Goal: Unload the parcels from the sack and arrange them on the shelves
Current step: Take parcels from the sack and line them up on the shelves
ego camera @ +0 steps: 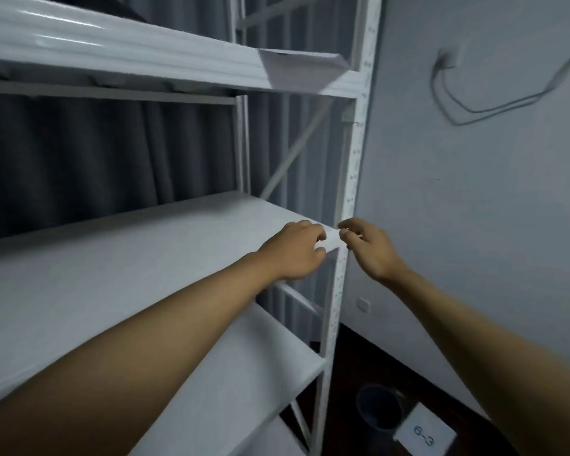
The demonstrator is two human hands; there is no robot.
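Observation:
A white metal shelving unit (165, 258) fills the left of the view. No parcel and no sack is visible. Both hands meet at the right front corner of the middle shelf (332, 237). My left hand (297, 253) reaches across the shelf board, with its fingers curled over the corner edge and the thumb below it. My right hand (371, 250) comes in from the right beside the corner post (351, 179) and pinches a small white piece (345, 230) between thumb and fingertips; it is too small to tell what it is.
A folded white sheet (297, 65) lies on the upper shelf's right end. Dark curtains hang behind the shelving. The wall on the right carries a cable (468, 110). On the dark floor stand a dark bucket (379, 408) and a white card marked 6-3 (425, 436).

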